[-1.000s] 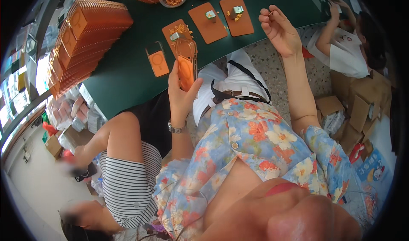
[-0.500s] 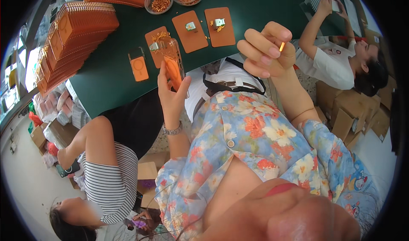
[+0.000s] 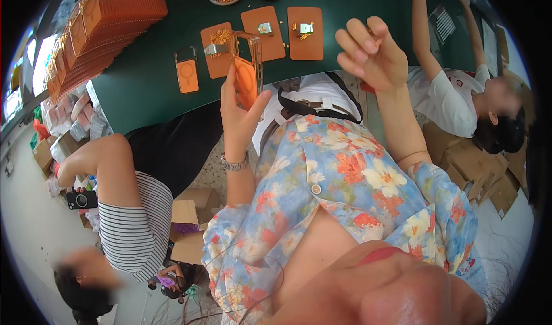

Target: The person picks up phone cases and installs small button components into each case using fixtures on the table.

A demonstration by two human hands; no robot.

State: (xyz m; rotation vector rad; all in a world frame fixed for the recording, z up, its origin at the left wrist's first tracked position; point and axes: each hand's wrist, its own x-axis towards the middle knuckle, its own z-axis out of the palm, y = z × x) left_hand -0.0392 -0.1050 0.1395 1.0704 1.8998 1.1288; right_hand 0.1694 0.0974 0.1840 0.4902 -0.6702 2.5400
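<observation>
The left hand [image 3: 238,109] was grasping an orange-and-clear phone case [image 3: 245,88], held up at the near edge of the green table [image 3: 138,103]. The right hand [image 3: 376,54] was raised well apart from it, the fingers bent; I could not tell whether they pinched something. A second case [image 3: 187,76] lay to the left, with open room between it and the orange stack [image 3: 118,23]. More room stretched right of the rightmost brown pad [image 3: 306,50].

Right hand [image 3: 371,54]: farther from the camera, gold piece now out of sight.
Phone case [image 3: 248,83]: more upright than half a second ago.
Co-worker's arms [image 3: 424,37]: stretched farther over the green table [image 3: 362,3].
</observation>
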